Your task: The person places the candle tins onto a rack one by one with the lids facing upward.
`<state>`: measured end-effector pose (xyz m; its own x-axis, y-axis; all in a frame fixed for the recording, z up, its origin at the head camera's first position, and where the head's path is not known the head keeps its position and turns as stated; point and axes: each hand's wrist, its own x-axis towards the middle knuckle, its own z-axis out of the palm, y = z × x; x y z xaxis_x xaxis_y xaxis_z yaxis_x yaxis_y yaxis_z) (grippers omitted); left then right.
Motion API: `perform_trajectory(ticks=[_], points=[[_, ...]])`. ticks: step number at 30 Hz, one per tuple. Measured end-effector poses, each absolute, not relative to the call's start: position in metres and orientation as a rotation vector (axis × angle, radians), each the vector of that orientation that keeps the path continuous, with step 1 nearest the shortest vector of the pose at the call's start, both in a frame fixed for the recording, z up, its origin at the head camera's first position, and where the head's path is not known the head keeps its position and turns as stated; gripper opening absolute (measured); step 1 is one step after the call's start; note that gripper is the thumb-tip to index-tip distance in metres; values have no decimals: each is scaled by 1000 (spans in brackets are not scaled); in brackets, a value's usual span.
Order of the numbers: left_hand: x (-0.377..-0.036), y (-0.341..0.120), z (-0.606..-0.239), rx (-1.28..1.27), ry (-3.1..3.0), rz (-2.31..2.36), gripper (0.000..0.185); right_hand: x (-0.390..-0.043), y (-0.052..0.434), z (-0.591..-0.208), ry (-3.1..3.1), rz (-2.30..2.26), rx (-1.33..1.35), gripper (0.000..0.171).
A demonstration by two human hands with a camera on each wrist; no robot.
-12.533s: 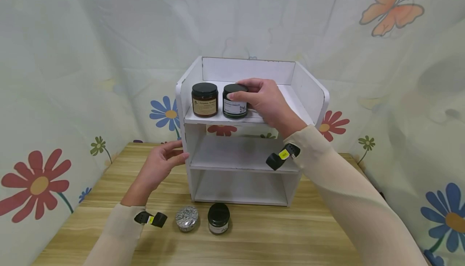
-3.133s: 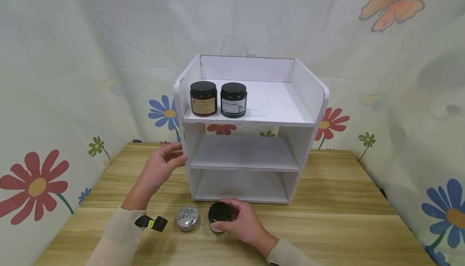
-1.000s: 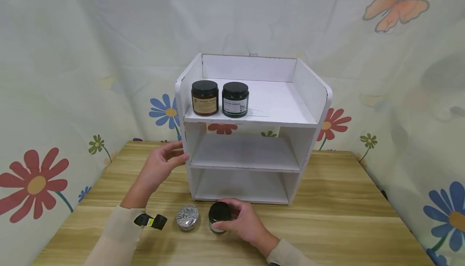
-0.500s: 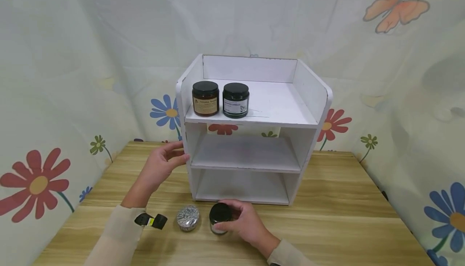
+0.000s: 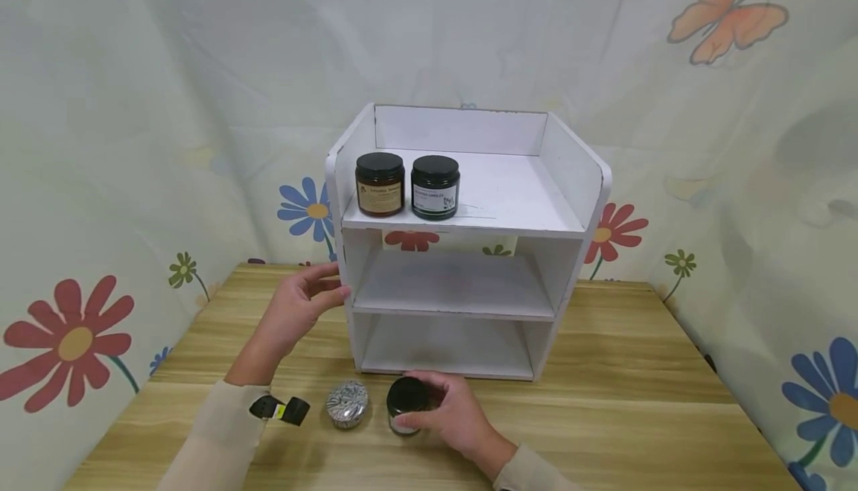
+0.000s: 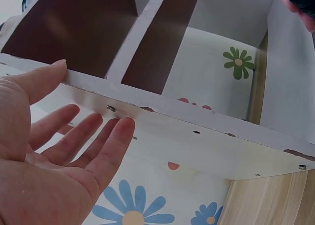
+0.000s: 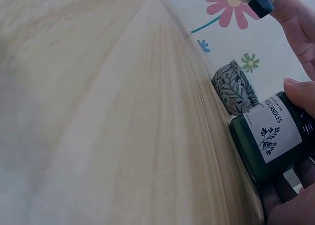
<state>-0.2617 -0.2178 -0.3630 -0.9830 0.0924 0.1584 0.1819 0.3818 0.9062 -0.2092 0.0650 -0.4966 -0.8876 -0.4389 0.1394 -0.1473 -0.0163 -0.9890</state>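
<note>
The right hand (image 5: 450, 418) curls around a small dark green glass candle jar with a black lid (image 5: 406, 404), standing on the wooden counter (image 5: 603, 416) beside a round patterned tin (image 5: 346, 404). The left hand (image 5: 295, 311), fingers spread, rests against the white 3-tier shelf unit (image 5: 570, 178).
</note>
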Motion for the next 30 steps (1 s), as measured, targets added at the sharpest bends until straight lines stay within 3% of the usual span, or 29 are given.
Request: perform_trajectory(ticks=[30], points=[[-261,-218,-363,-262,-2527,-1707,65,-203,70,-481,1978,-2057,-562,61]])
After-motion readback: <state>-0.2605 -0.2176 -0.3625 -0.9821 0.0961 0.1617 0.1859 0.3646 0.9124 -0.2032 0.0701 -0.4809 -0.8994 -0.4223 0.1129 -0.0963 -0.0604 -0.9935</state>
